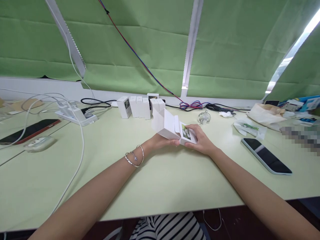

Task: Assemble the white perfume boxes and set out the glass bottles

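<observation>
A white paper carton [170,126] with its flaps folded out is held above the table between both hands. Its right part carries a printed picture of white flowers on green; I cannot tell whether this is one piece or two. My left hand [163,141] is closed on the carton's lower left side, its thumb along the bottom edge and most fingers hidden behind it. My right hand [200,139] grips the picture end, with the thumb below and fingers over the top. Behind the carton stand several upright white boxes [140,107], some partly hidden.
On the right lie a phone [266,156], a clear plastic wrapper [250,129] and a cloth bag [265,115]. A small glass object [204,117] sits near bundled cables [216,107]. Leftward are a power strip [75,115], a mouse [40,144], another phone [30,130] and a trailing white cable [82,146].
</observation>
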Available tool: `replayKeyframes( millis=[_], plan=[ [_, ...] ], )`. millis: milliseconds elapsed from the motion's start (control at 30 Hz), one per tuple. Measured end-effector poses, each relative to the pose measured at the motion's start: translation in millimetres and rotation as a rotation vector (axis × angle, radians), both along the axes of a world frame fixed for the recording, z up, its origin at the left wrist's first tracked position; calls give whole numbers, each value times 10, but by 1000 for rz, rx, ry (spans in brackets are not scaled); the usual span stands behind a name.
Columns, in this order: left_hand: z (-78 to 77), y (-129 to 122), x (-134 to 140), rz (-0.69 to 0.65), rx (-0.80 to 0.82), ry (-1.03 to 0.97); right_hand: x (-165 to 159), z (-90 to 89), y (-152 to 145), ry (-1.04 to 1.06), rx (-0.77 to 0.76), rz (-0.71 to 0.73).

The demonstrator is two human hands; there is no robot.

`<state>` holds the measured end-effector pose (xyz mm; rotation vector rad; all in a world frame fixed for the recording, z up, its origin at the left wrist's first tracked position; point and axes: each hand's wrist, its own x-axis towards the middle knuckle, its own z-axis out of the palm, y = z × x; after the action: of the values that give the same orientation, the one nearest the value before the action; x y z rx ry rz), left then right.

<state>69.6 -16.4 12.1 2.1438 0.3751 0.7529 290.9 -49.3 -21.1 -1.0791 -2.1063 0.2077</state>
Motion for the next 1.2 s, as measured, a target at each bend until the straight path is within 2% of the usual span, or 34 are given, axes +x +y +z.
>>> replayKeyframes(
  millis=[233, 400, 633, 767, 900, 1033, 1200],
  plan=[
    [-21, -46, 20, 124, -88, -73, -15, -2, -15, 56, -113, 38],
    [-19, -6, 5, 87, -41, -16, -35, -18, -14, 68, -104, 3],
    [-25, 17, 35, -3, -11, 39, -64, -19, -56, -60, 144, 3],
    [-79, 18, 65, 28, -21, 13, -53, -4, -25, -90, 180, -26],
    [-141, -76, 107, 127, -125, -67, -18, 32, 4, -68, 102, -33],
    [-147, -181, 148, 289, -287, -276, -8, 56, -20, -56, -47, 16],
    [-89, -227, 164, 311, -332, -311, -48, 49, -54, 17, -174, 30]
  ],
)
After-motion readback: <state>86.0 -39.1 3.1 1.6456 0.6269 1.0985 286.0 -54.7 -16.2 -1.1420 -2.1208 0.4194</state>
